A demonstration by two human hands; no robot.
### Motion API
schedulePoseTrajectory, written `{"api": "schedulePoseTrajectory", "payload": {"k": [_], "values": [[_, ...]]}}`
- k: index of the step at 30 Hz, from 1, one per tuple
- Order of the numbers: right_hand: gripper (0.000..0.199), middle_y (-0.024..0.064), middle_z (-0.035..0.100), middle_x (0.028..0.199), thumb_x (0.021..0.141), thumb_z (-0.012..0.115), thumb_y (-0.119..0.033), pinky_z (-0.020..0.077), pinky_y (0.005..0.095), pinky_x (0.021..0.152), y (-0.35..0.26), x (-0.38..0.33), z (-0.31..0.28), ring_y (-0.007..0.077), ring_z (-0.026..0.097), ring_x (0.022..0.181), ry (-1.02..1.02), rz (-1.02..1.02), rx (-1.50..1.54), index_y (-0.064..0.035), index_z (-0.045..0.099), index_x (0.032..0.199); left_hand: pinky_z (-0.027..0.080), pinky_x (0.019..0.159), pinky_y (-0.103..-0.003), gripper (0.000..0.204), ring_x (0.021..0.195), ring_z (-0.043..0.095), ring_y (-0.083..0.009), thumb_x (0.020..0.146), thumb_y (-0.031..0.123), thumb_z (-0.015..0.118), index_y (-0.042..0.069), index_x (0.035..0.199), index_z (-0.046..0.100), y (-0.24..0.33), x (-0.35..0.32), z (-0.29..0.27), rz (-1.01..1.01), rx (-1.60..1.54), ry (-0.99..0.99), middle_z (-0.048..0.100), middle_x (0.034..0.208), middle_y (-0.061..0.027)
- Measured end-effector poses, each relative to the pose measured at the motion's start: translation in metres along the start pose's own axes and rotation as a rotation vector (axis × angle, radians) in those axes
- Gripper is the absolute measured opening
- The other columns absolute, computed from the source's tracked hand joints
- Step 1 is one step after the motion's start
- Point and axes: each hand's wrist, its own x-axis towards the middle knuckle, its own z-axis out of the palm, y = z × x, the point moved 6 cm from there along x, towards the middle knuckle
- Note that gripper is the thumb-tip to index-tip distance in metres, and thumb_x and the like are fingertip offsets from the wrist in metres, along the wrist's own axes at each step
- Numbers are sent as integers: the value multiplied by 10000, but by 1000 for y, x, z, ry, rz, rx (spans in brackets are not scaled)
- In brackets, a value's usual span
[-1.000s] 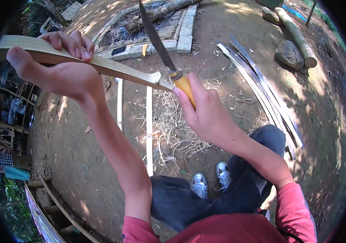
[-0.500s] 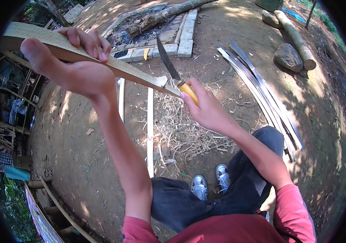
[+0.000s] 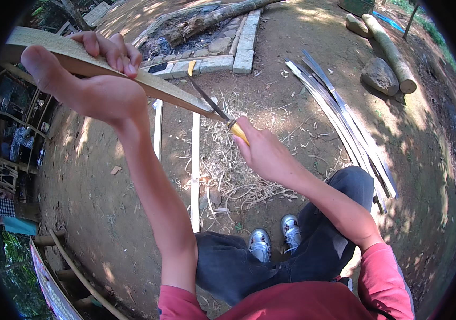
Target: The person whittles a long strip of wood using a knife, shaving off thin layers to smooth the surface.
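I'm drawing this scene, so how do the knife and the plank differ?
The knife has a dark blade and a yellow handle, while the plank is pale wood. The plank looks longer and thicker than the knife. The right hand grips the knife by its handle; the left hand holds the plank. Both are held above the ground.

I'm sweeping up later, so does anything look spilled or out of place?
Yes: curly shavings lie strewn on the ground beyond the shoes, a messy tangle beside the straight pale strips. The right hand holds a knife.
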Motion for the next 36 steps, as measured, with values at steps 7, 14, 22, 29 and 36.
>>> {"api": "schedulePoseTrajectory", "payload": {"k": [7,14,22,29,36], "values": [[378,-28,437,701,1018,523,-360,418,254,468,9,6,2,75,523,607,-416,345,864,-35,474,1205,260,476,-272,785,464,290,-139,804,875,289,94,735,330,-5,2,-7,19,0,-39,274,539,-23],[191,179,571,584,1024,465,-163,460,431,457,-19,6,-12,368,623,516,273,-137,85,8,424,1101,257,461,-278,779,462,296,-141,812,865,292,91,737,337,-3,3,-4,27,-36,-42,288,544,-34],[243,48,466,599,1046,431,-260,327,296,371,12,27,24,187,370,386,-343,77,784,-20,419,1089,263,450,-279,774,436,284,-134,818,856,314,86,744,340,-5,4,-18,20,-33,-39,287,542,-30],[216,221,593,706,1025,461,-203,450,401,468,-53,-7,-54,351,650,584,339,-254,237,-3,415,1092,266,462,-277,781,447,304,-143,822,860,282,84,749,341,-8,7,-18,55,-22,-79,298,546,-33],[237,210,617,733,1004,498,-200,505,476,644,6,10,22,398,674,715,-8,16,83,11,434,1091,270,468,-276,780,451,308,-132,823,862,262,90,752,349,-4,-2,-11,21,-11,-49,305,547,-32]]}}
